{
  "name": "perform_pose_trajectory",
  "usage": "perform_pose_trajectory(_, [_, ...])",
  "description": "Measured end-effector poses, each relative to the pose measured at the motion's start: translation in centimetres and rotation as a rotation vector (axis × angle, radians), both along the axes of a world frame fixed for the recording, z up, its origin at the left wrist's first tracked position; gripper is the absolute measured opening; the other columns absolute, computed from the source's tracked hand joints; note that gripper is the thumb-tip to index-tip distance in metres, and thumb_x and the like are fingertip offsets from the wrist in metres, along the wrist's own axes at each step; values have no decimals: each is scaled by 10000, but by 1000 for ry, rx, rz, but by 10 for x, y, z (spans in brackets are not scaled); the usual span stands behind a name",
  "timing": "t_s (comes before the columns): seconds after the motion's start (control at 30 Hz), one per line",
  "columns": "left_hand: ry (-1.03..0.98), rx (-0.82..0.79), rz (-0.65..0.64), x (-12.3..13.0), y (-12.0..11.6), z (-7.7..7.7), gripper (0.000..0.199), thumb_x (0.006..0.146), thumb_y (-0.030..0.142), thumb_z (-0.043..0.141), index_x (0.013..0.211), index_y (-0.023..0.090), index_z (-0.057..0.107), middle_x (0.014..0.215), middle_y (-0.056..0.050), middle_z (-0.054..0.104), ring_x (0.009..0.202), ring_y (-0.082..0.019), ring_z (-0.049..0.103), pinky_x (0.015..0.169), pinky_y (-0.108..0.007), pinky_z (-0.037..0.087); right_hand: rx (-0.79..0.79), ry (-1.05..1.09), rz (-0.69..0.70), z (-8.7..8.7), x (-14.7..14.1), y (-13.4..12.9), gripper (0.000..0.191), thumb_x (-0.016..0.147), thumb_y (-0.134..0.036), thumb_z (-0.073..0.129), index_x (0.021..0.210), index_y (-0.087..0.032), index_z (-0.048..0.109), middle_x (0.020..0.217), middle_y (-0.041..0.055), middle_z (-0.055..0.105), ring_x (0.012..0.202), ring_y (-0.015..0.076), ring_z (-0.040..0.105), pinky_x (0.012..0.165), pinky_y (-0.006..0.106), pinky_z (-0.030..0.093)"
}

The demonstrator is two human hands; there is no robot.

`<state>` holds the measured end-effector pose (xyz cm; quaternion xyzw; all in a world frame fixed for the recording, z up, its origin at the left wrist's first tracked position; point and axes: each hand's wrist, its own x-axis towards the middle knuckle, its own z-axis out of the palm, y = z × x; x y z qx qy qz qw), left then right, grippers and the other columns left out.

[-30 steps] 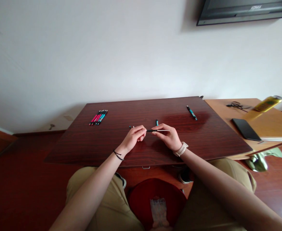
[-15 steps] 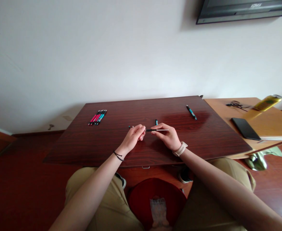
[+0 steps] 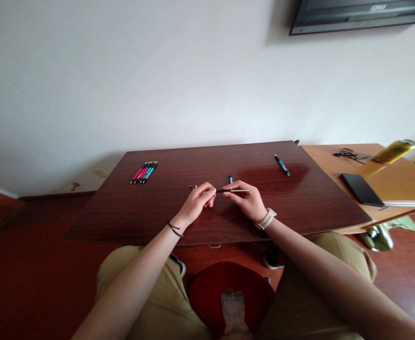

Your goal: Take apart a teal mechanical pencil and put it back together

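My left hand [image 3: 197,200] is closed in a pinch at the left end of a disassembled pen's black front section [image 3: 220,191]. My right hand [image 3: 246,200] pinches the same section from the right, between thumb and fingers. A thin whitish refill [image 3: 241,191] sticks out of it to the right, across my right fingers. Just beyond the right fingers lies a short blue and black pen barrel [image 3: 230,179], partly hidden by the hand. Near my left knuckles are a tiny blue-tipped piece [image 3: 190,187] and a small light piece, too small to make out.
A row of several pink and blue pens [image 3: 144,173] lies at the left of the dark wooden table [image 3: 122,212]. One blue and black pen [image 3: 282,165] lies at the right. The lighter side table holds a phone [image 3: 362,190], a cable [image 3: 349,154] and a yellow can [image 3: 394,152].
My left fingertips have shifted very slightly along the black section. Both hands otherwise keep their place, and the things on the table lie as before.
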<state>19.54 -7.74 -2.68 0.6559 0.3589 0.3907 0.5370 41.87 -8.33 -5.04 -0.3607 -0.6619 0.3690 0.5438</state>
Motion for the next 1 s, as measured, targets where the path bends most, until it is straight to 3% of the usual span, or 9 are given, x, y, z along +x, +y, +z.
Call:
perform_pose_trajectory(0.13, [-12,11,14,0,1,-1,411,1057,527,567,800,208,527,666,32,475,631,-137,476,637,-290,370,1,-6,10,1,0,0,253,912,-456,851,1059,-253,816,1045,50,819,954,229,769,878,353,624])
perform_pose_trajectory(0.27, [22,26,123,0,2,-2,511,1054,585,544,711,213,468,612,38,428,558,-127,427,602,-296,356,-14,4,-2,3,-1,-1,279,899,-483,855,1048,-249,814,1043,58,818,950,239,767,875,370,630])
perform_pose_trajectory(0.4, [19,62,191,-6,5,3,444,1031,575,589,785,205,590,637,10,566,619,-150,555,626,-288,409,-34,13,-17,3,-1,-1,303,893,-503,854,1044,-245,813,1039,61,815,941,238,764,869,371,631])
perform_pose_trajectory(0.57, [-24,136,275,-19,11,11,314,966,504,713,988,191,737,867,-59,755,807,-192,698,707,-293,485,-51,30,-24,1,-1,0,304,893,-504,851,1045,-244,809,1035,59,813,935,236,763,871,373,632])
perform_pose_trajectory(0.83, [-140,95,422,-36,25,10,279,847,389,847,1016,177,781,903,-59,754,852,-192,718,738,-291,515,-69,47,-24,0,-1,1,307,903,-490,846,1064,-232,802,1023,61,807,931,233,759,866,369,611])
perform_pose_trajectory(1.0, [-299,-7,413,-40,28,10,224,838,349,839,975,186,773,899,-41,712,832,-152,673,751,-276,505,-75,58,-22,0,-1,1,307,897,-494,850,1055,-235,802,1018,57,803,918,228,757,859,367,611])
